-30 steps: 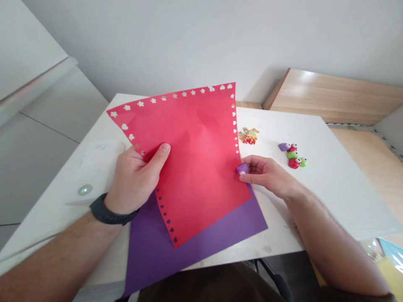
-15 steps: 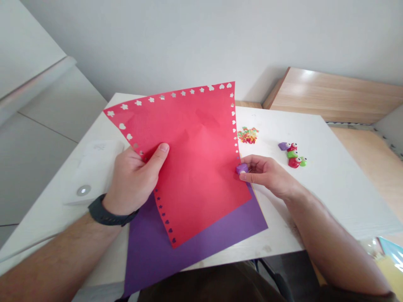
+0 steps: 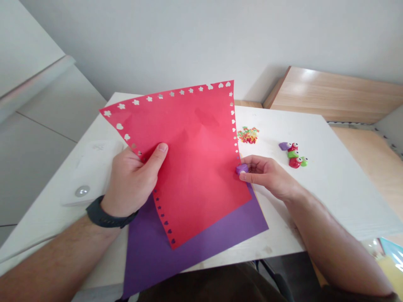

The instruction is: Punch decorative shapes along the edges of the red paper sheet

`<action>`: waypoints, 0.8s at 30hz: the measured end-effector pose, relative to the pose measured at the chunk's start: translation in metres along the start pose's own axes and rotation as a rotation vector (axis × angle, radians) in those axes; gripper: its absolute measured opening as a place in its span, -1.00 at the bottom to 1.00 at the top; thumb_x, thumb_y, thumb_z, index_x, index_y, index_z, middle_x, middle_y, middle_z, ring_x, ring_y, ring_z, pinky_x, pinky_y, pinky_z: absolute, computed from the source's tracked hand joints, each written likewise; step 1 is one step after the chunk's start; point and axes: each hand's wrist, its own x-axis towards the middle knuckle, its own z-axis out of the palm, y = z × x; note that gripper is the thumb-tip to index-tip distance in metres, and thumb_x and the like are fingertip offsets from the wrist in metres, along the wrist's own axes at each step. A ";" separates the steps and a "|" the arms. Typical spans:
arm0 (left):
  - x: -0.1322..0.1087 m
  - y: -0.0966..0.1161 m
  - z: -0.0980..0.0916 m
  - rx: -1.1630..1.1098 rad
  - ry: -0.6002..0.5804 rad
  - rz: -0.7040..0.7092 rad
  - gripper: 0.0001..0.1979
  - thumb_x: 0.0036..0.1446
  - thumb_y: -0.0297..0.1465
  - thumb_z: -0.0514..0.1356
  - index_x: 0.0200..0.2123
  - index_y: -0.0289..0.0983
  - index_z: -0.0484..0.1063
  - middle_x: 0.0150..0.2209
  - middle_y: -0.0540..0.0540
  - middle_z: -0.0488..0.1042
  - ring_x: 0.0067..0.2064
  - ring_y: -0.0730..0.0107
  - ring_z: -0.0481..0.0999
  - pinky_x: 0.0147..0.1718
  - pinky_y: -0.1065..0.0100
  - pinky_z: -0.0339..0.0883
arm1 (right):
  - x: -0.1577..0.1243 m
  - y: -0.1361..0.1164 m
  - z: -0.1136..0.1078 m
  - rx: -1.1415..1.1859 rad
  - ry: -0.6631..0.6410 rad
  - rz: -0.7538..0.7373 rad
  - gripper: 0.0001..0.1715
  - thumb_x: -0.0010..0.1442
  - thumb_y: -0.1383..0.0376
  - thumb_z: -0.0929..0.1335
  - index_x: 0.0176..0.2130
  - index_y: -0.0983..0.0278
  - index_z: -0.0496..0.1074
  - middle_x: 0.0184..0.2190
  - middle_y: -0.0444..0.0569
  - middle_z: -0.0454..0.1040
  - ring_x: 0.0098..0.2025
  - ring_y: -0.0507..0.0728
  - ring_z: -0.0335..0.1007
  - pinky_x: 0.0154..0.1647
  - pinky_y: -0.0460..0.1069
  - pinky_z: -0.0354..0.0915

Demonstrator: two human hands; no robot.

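Head view, left hand (image 3: pixel 132 180) gripping red paper (image 3: pixel 201 167)

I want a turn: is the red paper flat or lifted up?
Lifted. The left hand grips the red paper, the right hand holds a purple craft punch on its edge, and it curves above the purple paper.

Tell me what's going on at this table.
A person holds a red paper sheet in their left hand, its edges punched with small hearts, stars and flowers. Their right hand pinches a small purple craft punch at the sheet's right edge. A purple paper sheet lies underneath, and frog-shaped craft punches sit beside a heap of paper cutouts on the white board.
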 end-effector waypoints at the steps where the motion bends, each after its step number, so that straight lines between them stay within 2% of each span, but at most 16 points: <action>1: 0.000 0.000 0.000 0.006 0.001 0.003 -0.61 0.39 -0.18 0.29 0.17 -0.23 0.60 0.21 -0.09 0.62 0.23 0.13 0.59 0.31 0.15 0.40 | 0.000 0.000 0.000 -0.001 -0.003 0.000 -0.60 0.03 0.17 0.67 -0.16 0.23 0.62 -0.23 -0.06 0.65 -0.23 0.10 0.52 -0.14 0.03 0.40; 10: 0.000 -0.010 0.003 -0.011 0.042 0.050 -0.66 0.37 -0.21 0.32 0.14 -0.16 0.63 0.15 -0.07 0.66 0.19 0.17 0.63 0.27 0.18 0.45 | 0.002 0.003 0.000 -0.016 -0.010 -0.042 -0.64 0.07 0.21 0.65 -0.17 0.26 0.61 -0.24 -0.07 0.64 -0.23 0.08 0.50 -0.13 0.01 0.37; 18: 0.001 -0.007 0.003 -0.014 0.043 0.059 -0.68 0.37 -0.23 0.32 0.11 -0.18 0.64 0.14 -0.08 0.66 0.19 0.19 0.64 0.26 0.22 0.45 | 0.001 0.003 0.000 -0.026 -0.023 -0.060 -0.69 0.10 0.24 0.63 -0.18 0.25 0.60 -0.25 -0.09 0.62 -0.24 0.08 0.49 -0.15 0.01 0.35; 24: 0.000 -0.009 0.003 -0.023 0.042 0.041 -0.68 0.36 -0.22 0.33 0.11 -0.18 0.64 0.14 -0.08 0.66 0.19 0.16 0.64 0.27 0.18 0.46 | 0.001 0.003 0.003 -0.057 -0.022 -0.068 -0.69 0.13 0.22 0.61 -0.16 0.26 0.58 -0.24 -0.08 0.61 -0.23 0.10 0.46 -0.15 0.03 0.33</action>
